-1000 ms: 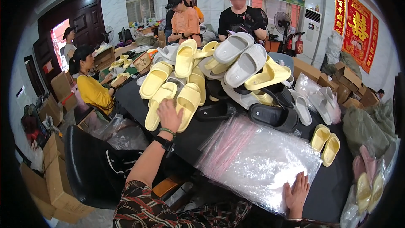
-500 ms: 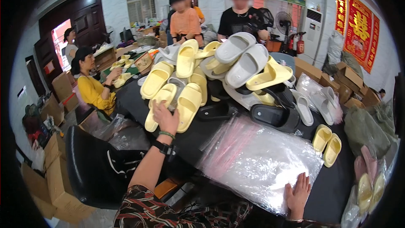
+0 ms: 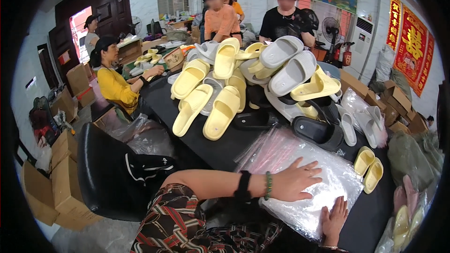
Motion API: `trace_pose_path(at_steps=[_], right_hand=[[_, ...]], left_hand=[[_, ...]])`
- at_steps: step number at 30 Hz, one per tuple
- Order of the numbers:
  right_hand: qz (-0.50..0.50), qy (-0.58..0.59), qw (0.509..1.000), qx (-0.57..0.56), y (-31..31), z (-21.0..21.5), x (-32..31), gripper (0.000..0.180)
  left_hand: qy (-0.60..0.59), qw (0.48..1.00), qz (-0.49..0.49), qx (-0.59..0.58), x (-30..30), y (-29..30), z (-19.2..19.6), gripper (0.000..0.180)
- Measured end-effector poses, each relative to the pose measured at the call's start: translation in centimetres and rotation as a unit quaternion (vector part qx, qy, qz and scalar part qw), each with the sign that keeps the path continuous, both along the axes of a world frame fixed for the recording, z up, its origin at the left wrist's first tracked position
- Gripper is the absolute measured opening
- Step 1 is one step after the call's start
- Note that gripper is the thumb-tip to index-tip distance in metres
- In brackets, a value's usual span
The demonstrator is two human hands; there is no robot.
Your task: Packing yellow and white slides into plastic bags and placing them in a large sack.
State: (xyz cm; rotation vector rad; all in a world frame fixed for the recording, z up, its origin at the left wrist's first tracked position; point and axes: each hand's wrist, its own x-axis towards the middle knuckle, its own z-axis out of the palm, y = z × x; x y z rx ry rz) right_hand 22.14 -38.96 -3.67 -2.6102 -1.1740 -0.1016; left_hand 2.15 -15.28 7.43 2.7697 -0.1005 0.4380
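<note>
My left hand (image 3: 296, 179) lies flat, fingers spread, on a stack of clear plastic bags (image 3: 300, 168) on the black table (image 3: 211, 147). It holds nothing. My right hand (image 3: 333, 220) rests open on the near edge of the same stack. A heap of yellow and grey slippers (image 3: 253, 79) rises beyond the bags. The closest of the heap are two yellow slippers (image 3: 206, 110) lying side by side. A black slipper (image 3: 318, 132) sits at the stack's far right corner.
A pair of small yellow slippers (image 3: 369, 167) lies right of the bags. A black chair (image 3: 105, 173) stands at my left. A person in yellow (image 3: 115, 82) sits across the left; two people (image 3: 253, 16) stand behind the heap. Cardboard boxes (image 3: 61, 178) line the floor.
My left hand has pulled back from the yellow slippers in the heap and come down flat on the plastic bags. My right hand has stayed on the bags.
</note>
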Motion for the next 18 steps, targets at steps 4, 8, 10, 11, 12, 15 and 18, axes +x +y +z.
trace_pose_path(at_steps=[4,8,10,11,12,15,18], right_hand=[[0.000,0.001,1.000,-0.009,0.3,0.1,-0.5,0.082],[-0.034,0.016,0.999,-0.032,-1.3,1.7,-0.6,0.086],[-0.017,0.020,1.000,-0.015,-0.9,-0.5,-0.2,0.088],[-0.010,0.018,1.000,-0.010,-0.7,-1.0,0.2,0.087],[-0.009,0.018,1.000,-0.007,-0.6,-1.1,0.3,0.087],[-0.007,0.013,1.000,0.014,0.0,0.0,-0.2,0.085],[0.000,0.014,0.999,0.045,0.3,1.1,-0.5,0.083]], left_hand=[[0.104,0.994,-0.031,-0.001,4.3,-1.6,-1.4,0.064],[0.118,0.992,-0.051,-0.012,8.5,-3.7,-4.4,0.069],[0.140,0.990,-0.014,-0.004,8.7,-3.5,-8.0,0.068],[0.136,0.991,-0.005,0.014,8.8,-3.2,-8.8,0.067],[0.134,0.991,-0.002,0.030,8.8,-3.0,-9.8,0.067],[0.117,0.991,-0.007,0.059,8.4,-2.2,-10.3,0.066],[0.114,0.991,-0.001,0.066,8.3,-1.7,-11.0,0.067]])
